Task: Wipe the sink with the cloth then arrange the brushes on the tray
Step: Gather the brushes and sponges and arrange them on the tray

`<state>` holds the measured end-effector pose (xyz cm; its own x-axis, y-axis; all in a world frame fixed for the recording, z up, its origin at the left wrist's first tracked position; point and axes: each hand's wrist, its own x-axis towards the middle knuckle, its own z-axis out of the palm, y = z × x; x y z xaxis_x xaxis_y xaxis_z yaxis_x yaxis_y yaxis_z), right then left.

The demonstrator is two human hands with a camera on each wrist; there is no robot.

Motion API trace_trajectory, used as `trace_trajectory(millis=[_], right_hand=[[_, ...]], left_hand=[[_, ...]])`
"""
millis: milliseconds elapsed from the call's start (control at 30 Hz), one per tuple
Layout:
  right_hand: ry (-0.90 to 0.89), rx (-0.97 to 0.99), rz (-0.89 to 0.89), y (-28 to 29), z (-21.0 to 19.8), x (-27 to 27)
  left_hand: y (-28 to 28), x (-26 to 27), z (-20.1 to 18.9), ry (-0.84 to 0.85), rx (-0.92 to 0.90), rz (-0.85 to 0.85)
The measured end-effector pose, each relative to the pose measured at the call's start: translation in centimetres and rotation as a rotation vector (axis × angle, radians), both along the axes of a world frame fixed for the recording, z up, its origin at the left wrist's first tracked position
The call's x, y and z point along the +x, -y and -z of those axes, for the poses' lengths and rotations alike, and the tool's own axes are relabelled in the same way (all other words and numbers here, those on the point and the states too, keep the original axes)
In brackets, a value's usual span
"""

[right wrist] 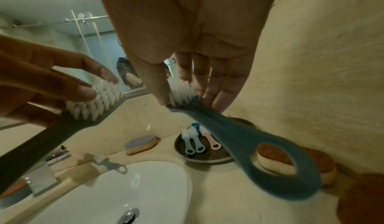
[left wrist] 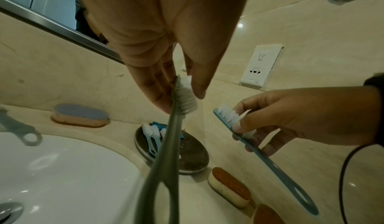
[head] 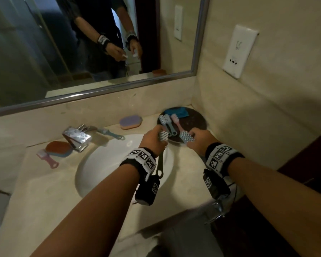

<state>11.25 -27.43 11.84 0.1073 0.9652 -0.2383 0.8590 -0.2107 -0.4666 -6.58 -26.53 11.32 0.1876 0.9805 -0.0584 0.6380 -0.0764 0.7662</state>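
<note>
My left hand (head: 154, 138) pinches the white bristle head of a grey-green brush (left wrist: 166, 145), whose looped handle hangs down over the white sink (head: 107, 164). My right hand (head: 198, 140) pinches the head of a blue brush (right wrist: 228, 137), handle pointing back toward me. Both hands hover at the near rim of the round dark tray (head: 195, 121). On the tray lie two blue brushes (head: 167, 123), a pink brush (head: 177, 121) and a folded blue cloth (head: 178, 112).
Another blue brush (head: 111, 133) lies by the chrome faucet (head: 78, 136), and a pink brush (head: 47, 158) sits on the counter at the left beside an orange sponge (head: 58, 148). A purple sponge (head: 131, 121) rests by the backsplash. More orange sponges (right wrist: 274, 158) sit right of the tray.
</note>
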Motion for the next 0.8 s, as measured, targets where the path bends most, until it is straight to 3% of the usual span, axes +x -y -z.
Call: trace_trajectory(millis=[300,800], right_hand=[[0.067,-0.067,0.044,-7.4,0.8,2.9],[0.006,-0.151,0.055,-19.2,5.8,6.5]], left_hand=[[-9.4,3.2,3.5,0.053,-0.129,0.023],[-18.6,7.2,8.0,0.029,-0.257,-0.024]])
